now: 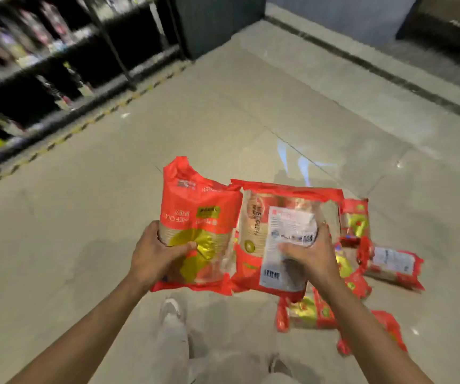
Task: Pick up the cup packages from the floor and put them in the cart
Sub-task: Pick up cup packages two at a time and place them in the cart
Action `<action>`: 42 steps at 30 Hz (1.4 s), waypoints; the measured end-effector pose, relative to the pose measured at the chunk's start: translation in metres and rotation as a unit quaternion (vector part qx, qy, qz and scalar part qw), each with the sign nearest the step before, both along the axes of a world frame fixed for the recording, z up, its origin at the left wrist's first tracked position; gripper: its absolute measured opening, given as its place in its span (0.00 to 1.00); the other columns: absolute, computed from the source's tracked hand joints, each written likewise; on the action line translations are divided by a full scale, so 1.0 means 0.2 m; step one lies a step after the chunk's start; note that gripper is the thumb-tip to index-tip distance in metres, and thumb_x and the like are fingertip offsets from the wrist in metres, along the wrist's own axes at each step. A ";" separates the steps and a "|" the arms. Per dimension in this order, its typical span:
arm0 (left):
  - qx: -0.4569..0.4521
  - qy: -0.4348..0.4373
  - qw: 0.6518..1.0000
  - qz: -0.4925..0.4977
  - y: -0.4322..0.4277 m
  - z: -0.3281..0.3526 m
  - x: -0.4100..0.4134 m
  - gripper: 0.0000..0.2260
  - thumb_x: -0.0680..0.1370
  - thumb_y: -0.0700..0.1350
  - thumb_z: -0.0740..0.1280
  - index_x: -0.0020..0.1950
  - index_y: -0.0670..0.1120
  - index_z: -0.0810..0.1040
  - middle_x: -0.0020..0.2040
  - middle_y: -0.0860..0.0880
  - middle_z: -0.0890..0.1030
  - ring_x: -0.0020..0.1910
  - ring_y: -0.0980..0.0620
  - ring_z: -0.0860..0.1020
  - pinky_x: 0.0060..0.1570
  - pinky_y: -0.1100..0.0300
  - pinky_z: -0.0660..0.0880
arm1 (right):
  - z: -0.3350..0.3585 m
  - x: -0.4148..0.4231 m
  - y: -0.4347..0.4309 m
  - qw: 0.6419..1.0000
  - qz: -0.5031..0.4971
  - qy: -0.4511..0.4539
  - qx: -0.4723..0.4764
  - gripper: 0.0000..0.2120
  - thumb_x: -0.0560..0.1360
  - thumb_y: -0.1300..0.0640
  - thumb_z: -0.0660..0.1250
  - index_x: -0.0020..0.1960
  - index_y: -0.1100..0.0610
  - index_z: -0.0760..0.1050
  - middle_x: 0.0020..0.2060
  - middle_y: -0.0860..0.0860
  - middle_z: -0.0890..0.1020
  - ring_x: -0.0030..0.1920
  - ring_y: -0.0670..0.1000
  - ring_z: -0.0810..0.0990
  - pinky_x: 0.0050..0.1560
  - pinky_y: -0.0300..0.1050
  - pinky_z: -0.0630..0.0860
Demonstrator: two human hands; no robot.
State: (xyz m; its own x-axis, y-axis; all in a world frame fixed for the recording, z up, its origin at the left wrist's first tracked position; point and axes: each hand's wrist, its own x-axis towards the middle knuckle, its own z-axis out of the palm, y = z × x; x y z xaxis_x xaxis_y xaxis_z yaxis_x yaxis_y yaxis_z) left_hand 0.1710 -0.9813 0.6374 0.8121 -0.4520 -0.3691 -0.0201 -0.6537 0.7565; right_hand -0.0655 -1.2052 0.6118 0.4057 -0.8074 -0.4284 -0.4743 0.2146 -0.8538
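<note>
My left hand point(158, 253) grips a red cup package with a gold fan print point(198, 217), held up above the floor. Beside it my right hand point(310, 253) grips a second red cup package point(253, 245) whose white label and barcode face me. The two packages touch side by side. Several more red cup packages lie on the floor to the right: one upright-looking point(356, 220), one flat with a white label point(393, 266), one below my right arm point(305, 314). No cart is in view.
A dark shelving unit point(57, 79) full of goods runs along the left, with yellow-black tape point(65, 137) on the floor in front of it. A grey wall point(334, 12) stands at the back. My legs and shoe point(172, 309) are below the packages.
</note>
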 end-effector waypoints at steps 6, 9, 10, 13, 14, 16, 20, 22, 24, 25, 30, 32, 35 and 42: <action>-0.052 -0.074 0.979 0.185 0.54 0.61 -0.45 0.32 0.59 0.56 0.84 0.59 0.51 0.76 0.53 0.52 0.84 0.49 0.55 0.82 0.44 0.57 0.78 | 0.63 0.05 0.21 0.982 0.169 -0.061 -0.052 0.29 0.63 0.61 0.83 0.55 0.49 0.69 0.50 0.45 0.82 0.50 0.49 0.83 0.52 0.52 0.80; -0.062 -0.104 0.951 0.283 0.91 0.85 -0.69 0.34 0.57 0.59 0.83 0.59 0.52 0.77 0.52 0.54 0.84 0.49 0.55 0.83 0.48 0.53 0.80 | 0.89 0.12 0.47 0.956 0.269 -0.098 -0.058 0.30 0.65 0.62 0.83 0.58 0.52 0.69 0.50 0.44 0.81 0.50 0.47 0.82 0.50 0.50 0.78; -0.064 -0.117 0.940 0.315 1.04 0.91 -0.78 0.34 0.56 0.61 0.82 0.58 0.53 0.77 0.52 0.54 0.84 0.49 0.55 0.83 0.49 0.51 0.81 | 0.96 0.13 0.58 0.945 0.302 -0.108 -0.060 0.30 0.65 0.63 0.82 0.59 0.53 0.69 0.50 0.44 0.81 0.50 0.46 0.82 0.49 0.49 0.78; -0.058 -0.148 0.898 0.411 1.44 1.06 -1.12 0.32 0.57 0.60 0.82 0.57 0.54 0.77 0.52 0.55 0.84 0.49 0.56 0.83 0.50 0.51 0.80 | 1.14 0.13 0.94 0.904 0.401 -0.135 -0.058 0.31 0.66 0.64 0.82 0.62 0.54 0.69 0.51 0.46 0.82 0.50 0.47 0.83 0.51 0.50 0.79; -0.061 -0.157 0.881 0.443 1.57 1.08 -1.25 0.33 0.56 0.61 0.82 0.57 0.55 0.77 0.52 0.55 0.85 0.50 0.56 0.83 0.51 0.51 0.80 | 1.18 0.11 1.08 0.889 0.433 -0.140 -0.055 0.32 0.66 0.64 0.82 0.62 0.54 0.69 0.51 0.47 0.82 0.50 0.48 0.83 0.52 0.51 0.79; -0.064 -0.166 0.847 0.500 1.78 1.11 -1.50 0.33 0.54 0.62 0.82 0.55 0.57 0.77 0.51 0.56 0.85 0.51 0.55 0.83 0.54 0.48 0.80 | 1.24 0.06 1.31 0.859 0.485 -0.154 -0.051 0.32 0.65 0.65 0.82 0.63 0.55 0.69 0.52 0.49 0.82 0.50 0.50 0.83 0.54 0.53 0.80; -0.051 -0.175 0.766 0.616 2.18 1.14 -2.28 0.28 0.56 0.58 0.84 0.51 0.59 0.76 0.48 0.58 0.84 0.46 0.65 0.82 0.47 0.62 0.78 | 1.35 -0.30 1.91 0.776 0.608 -0.168 -0.014 0.30 0.66 0.68 0.80 0.62 0.56 0.70 0.49 0.47 0.82 0.47 0.47 0.82 0.45 0.48 0.79; -0.030 -0.178 0.723 0.667 2.33 1.15 -2.72 0.30 0.54 0.63 0.82 0.51 0.58 0.76 0.49 0.57 0.84 0.48 0.60 0.82 0.46 0.58 0.78 | 1.38 -0.58 2.18 0.735 0.655 -0.175 0.013 0.29 0.67 0.70 0.79 0.61 0.55 0.70 0.48 0.48 0.82 0.45 0.47 0.82 0.41 0.45 0.78; -0.015 -0.179 0.678 0.712 2.44 1.15 -3.20 0.32 0.53 0.65 0.80 0.53 0.57 0.76 0.50 0.57 0.83 0.50 0.57 0.82 0.50 0.52 0.78 | 1.37 -0.91 2.42 0.692 0.701 -0.168 0.032 0.30 0.67 0.70 0.79 0.62 0.56 0.70 0.49 0.49 0.82 0.46 0.50 0.84 0.45 0.49 0.80; -0.003 -0.180 0.658 0.731 2.49 1.15 -3.45 0.32 0.53 0.65 0.79 0.52 0.57 0.76 0.50 0.57 0.83 0.49 0.57 0.81 0.50 0.52 0.78 | 1.35 -1.09 2.53 0.672 0.721 -0.164 0.038 0.31 0.66 0.70 0.80 0.64 0.56 0.70 0.50 0.50 0.83 0.47 0.52 0.84 0.47 0.51 0.80; 0.046 -0.177 0.567 0.803 2.58 1.20 -4.55 0.31 0.54 0.66 0.79 0.52 0.59 0.75 0.50 0.59 0.81 0.49 0.56 0.80 0.47 0.55 0.76 | 1.30 -1.97 2.95 0.591 0.789 -0.150 0.072 0.35 0.65 0.69 0.81 0.66 0.56 0.70 0.53 0.52 0.84 0.49 0.55 0.85 0.54 0.55 0.80; 0.054 -0.179 0.536 0.823 2.60 1.22 -4.89 0.34 0.53 0.66 0.80 0.55 0.58 0.76 0.52 0.58 0.82 0.50 0.55 0.81 0.52 0.49 0.79 | 1.29 -2.25 3.07 0.562 0.812 -0.137 0.081 0.36 0.64 0.67 0.82 0.67 0.56 0.71 0.52 0.52 0.84 0.49 0.55 0.85 0.53 0.56 0.81; 0.066 -0.173 0.502 0.845 2.61 1.23 -5.27 0.33 0.57 0.63 0.82 0.57 0.62 0.74 0.52 0.60 0.82 0.50 0.57 0.81 0.51 0.50 0.80 | 1.26 -2.56 3.23 0.518 0.843 -0.129 0.070 0.40 0.57 0.54 0.84 0.66 0.51 0.75 0.54 0.53 0.86 0.49 0.55 0.87 0.51 0.60 0.85; 0.044 -0.153 0.450 0.879 2.79 1.13 -5.70 0.26 0.60 0.60 0.82 0.51 0.65 0.73 0.50 0.60 0.83 0.48 0.58 0.82 0.50 0.51 0.81 | 1.23 -2.95 3.64 0.478 0.864 -0.119 0.102 0.28 0.67 0.69 0.79 0.62 0.56 0.71 0.52 0.53 0.83 0.48 0.55 0.85 0.43 0.50 0.80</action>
